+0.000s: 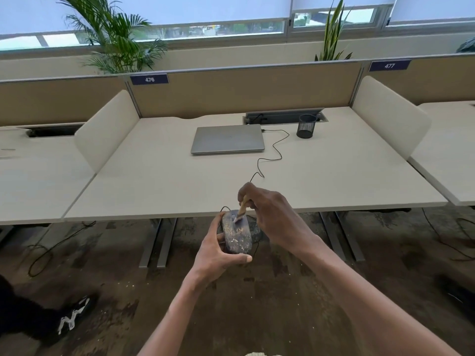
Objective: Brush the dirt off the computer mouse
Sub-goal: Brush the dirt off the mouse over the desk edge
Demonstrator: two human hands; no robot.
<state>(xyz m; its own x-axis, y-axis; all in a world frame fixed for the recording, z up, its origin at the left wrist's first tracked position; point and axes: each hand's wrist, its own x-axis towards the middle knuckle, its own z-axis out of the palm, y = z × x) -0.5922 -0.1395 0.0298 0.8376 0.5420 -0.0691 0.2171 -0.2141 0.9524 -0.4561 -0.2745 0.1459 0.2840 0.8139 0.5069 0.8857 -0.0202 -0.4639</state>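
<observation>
My left hand (pixel 216 253) grips a dark wired computer mouse (pixel 237 235) speckled with pale dirt, held in the air just in front of the desk's near edge. My right hand (pixel 270 214) is closed on a small brush with a wooden handle (pixel 243 205). The brush's pale bristles touch the front of the mouse near the scroll wheel. The mouse's black cable (pixel 272 147) snakes over the desk toward the laptop.
A closed grey laptop (pixel 227 138) lies at the back of the beige desk (pixel 154 181), with a black mesh pen cup (pixel 306 125) to its right. Side dividers flank the desk. Cables trail over the dark floor; a shoe (pixel 74 317) shows lower left.
</observation>
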